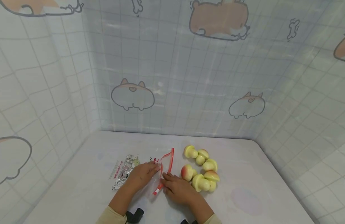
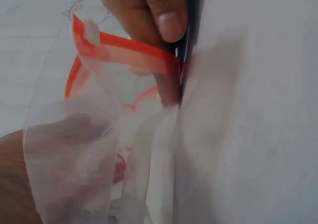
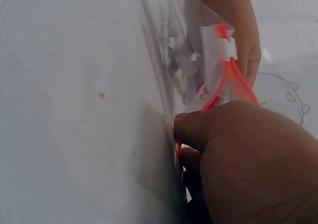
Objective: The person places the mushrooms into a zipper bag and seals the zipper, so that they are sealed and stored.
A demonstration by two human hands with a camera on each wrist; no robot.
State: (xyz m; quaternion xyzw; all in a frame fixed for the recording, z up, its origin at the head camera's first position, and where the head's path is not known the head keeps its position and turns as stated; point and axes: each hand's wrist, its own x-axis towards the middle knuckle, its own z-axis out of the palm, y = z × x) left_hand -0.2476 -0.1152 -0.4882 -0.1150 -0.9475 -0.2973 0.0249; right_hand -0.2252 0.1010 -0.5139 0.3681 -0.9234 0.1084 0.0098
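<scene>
A clear zip bag [image 1: 123, 174] printed with drawings lies on the table, its red-edged mouth [image 1: 172, 155] spread apart on the right side. My left hand [image 1: 143, 175] lies over the bag and grips its film beside the mouth; the fingertips are partly hidden. At the mouth's near right edge, my right hand [image 1: 179, 188] pinches the red strip [image 3: 213, 97] with thumb and fingers. A white slider [image 3: 228, 49] sits at one end of that strip. Yellow toy mushrooms [image 1: 201, 183] with reddish caps lie close to the right hand, untouched.
Several toy mushrooms [image 1: 191, 151] form a loose cluster right of the bag on the white table [image 1: 245, 174]. Behind and beside the table rise pale gridded curtains [image 1: 175, 93] with dog drawings. A black wrist mount [image 1: 135, 215] shows by the left sleeve.
</scene>
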